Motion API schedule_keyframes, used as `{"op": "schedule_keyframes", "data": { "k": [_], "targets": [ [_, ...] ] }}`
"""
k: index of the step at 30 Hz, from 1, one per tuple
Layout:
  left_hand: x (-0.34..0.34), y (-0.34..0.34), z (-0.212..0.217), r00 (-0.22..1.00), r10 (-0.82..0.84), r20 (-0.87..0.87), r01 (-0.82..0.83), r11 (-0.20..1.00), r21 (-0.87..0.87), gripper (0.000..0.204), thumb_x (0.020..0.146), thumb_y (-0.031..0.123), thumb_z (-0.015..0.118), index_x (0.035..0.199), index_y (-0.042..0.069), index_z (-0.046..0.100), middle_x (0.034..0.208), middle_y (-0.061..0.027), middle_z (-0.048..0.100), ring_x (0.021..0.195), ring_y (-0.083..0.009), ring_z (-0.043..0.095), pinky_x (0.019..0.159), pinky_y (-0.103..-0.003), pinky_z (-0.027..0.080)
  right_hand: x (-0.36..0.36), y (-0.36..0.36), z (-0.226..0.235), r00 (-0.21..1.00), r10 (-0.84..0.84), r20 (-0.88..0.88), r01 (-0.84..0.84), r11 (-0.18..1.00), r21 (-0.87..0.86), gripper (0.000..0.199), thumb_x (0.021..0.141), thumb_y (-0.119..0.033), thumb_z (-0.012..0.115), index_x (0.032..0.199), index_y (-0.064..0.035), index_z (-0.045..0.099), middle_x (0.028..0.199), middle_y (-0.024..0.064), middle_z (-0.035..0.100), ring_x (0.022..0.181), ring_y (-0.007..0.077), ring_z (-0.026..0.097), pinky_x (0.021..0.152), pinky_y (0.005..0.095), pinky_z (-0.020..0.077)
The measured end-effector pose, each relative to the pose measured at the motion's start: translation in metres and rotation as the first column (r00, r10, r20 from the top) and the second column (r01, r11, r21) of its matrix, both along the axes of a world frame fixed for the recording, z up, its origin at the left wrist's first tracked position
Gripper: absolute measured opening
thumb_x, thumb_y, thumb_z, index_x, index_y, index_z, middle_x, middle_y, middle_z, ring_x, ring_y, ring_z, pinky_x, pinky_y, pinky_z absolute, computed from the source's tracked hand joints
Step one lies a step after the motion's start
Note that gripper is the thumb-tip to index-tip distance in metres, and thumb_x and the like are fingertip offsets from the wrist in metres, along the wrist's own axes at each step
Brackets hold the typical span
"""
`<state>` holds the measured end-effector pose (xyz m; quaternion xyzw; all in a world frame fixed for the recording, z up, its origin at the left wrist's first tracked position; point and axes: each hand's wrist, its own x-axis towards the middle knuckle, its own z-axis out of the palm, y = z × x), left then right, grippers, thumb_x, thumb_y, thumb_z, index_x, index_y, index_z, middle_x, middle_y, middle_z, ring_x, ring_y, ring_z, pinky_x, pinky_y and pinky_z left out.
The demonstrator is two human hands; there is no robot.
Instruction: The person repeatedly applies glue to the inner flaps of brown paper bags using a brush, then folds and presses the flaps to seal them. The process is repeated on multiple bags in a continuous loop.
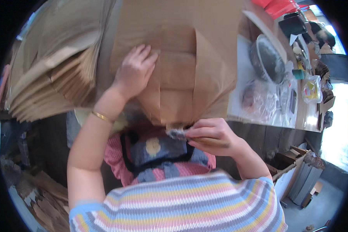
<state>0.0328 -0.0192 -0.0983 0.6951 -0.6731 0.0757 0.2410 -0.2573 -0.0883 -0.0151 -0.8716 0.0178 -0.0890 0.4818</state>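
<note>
A large brown paper bag [178, 71] with folded creases lies flat before me, its narrower end at the table's near edge. My left hand [137, 71] rests on the left part of this bag, fingers stretched out and slightly spread. At the near end, my right hand [214, 135] is closed around a brush [210, 142] with a brown handle. The brush's pale, smeared-looking head touches or sits right by the bag's near edge; blur hides which. To the left lies a thick fanned stack of brown paper bags [62, 73].
Right of the bag are a round metal basin [268, 58], crumpled clear plastic [261, 100] and a yellow-marked packet [312, 89] on the table. Red material [276, 7] lies at the far right. Cardboard boxes [294, 158] stand below on the right; torn cardboard [46, 197] lies lower left.
</note>
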Motion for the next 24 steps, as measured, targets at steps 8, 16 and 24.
{"op": "schedule_keyframes", "data": {
  "k": [8,16,24],
  "targets": [
    [0.000,0.009,0.002,1.000,0.019,-0.010,-0.018,0.996,0.092,0.034,0.090,0.012,0.058,0.122,0.003,0.061,0.131,-0.0206,0.056,0.126,-0.0370,0.048,0.111,-0.051,0.033,0.069,-0.134,0.016,0.814,-0.569,-0.115,0.571,0.747,0.340,0.012,0.085,-0.008,0.070,0.091,0.0020,0.069,0.077,0.0039,0.067,0.069,0.0096,0.062,0.062,0.0253,0.0508],
    [0.000,0.004,0.007,0.998,0.010,-0.055,-0.006,0.996,0.088,0.034,0.088,0.010,0.060,0.121,0.003,0.061,0.128,-0.0191,0.056,0.124,-0.0378,0.049,0.111,-0.051,0.033,0.125,-0.177,-0.019,0.755,-0.647,-0.109,0.656,0.744,0.129,0.016,0.082,-0.012,0.071,0.084,0.0036,0.070,0.066,0.0033,0.066,0.061,0.0079,0.058,0.056,0.0261,0.0485],
    [-0.003,0.006,0.005,0.971,0.023,-0.239,-0.039,0.997,-0.065,0.033,0.078,0.010,0.070,0.104,0.002,0.051,0.106,-0.0193,0.053,0.109,-0.0413,0.051,0.096,-0.048,0.043,0.159,-0.104,-0.015,0.814,-0.581,-0.003,0.525,0.733,0.433,0.016,0.083,-0.012,0.072,0.086,0.0030,0.070,0.071,0.0042,0.067,0.066,0.0069,0.059,0.060,0.0256,0.0507]
  ]
}}
